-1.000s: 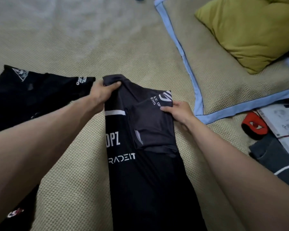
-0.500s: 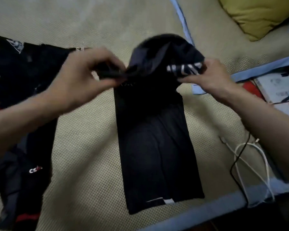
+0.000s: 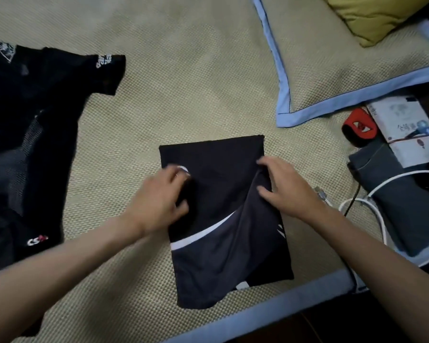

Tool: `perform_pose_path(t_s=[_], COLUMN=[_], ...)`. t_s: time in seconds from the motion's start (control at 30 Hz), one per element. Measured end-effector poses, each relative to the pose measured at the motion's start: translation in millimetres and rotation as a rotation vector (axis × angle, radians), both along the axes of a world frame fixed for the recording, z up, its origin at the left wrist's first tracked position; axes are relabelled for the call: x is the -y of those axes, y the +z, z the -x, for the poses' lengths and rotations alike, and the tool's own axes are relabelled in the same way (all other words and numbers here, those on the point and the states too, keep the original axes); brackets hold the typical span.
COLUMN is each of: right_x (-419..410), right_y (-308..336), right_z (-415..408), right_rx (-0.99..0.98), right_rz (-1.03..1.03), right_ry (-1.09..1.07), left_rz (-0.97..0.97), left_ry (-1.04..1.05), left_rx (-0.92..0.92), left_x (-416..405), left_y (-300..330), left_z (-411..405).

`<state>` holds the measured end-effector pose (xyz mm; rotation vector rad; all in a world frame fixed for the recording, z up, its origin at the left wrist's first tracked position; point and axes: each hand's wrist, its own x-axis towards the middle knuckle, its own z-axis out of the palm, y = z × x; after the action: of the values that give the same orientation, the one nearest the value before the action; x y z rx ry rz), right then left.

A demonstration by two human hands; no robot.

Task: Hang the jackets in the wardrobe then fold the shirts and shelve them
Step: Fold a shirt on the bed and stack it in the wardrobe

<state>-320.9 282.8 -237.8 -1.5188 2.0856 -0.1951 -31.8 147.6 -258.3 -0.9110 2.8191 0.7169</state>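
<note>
The folded black shirt (image 3: 223,214) lies in a compact rectangle on the woven bed mat (image 3: 183,95), near its blue-trimmed front edge. The left hand (image 3: 159,201) rests on the shirt's left side with fingers curled into the cloth; the right hand (image 3: 282,189) pinches the fabric at the right edge. The top layer sits skewed, with a ridge under the right fingers. If either hand lifts unevenly, I think that slippery layer could slide and the fold open. More unfolded black shirts (image 3: 27,144) wait at the left.
</note>
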Motion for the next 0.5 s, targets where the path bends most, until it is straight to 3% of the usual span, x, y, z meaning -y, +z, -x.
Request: perform_pose_path(t_s=[0.13,0.3,0.5], right_x=[85.1,136.3,110.3], right_y=[-19.1,-20.0,44.8], right_z=[8.8,31.6,41.8], right_rx=[-0.048,-0.055,-0.029], right_rz=[-0.091,-0.303,0.044], right_ry=[-0.004,0.063,0.072], left_rz=[-0.052,-0.379,-0.308], left_ry=[0.246,0.243,0.180], left_rx=[0.219,0.135,-0.125], left_x=[82.9,123.9,116.2], left_y=[-20.4,-16.8,54.5], left_z=[55.3,74.0,62.8])
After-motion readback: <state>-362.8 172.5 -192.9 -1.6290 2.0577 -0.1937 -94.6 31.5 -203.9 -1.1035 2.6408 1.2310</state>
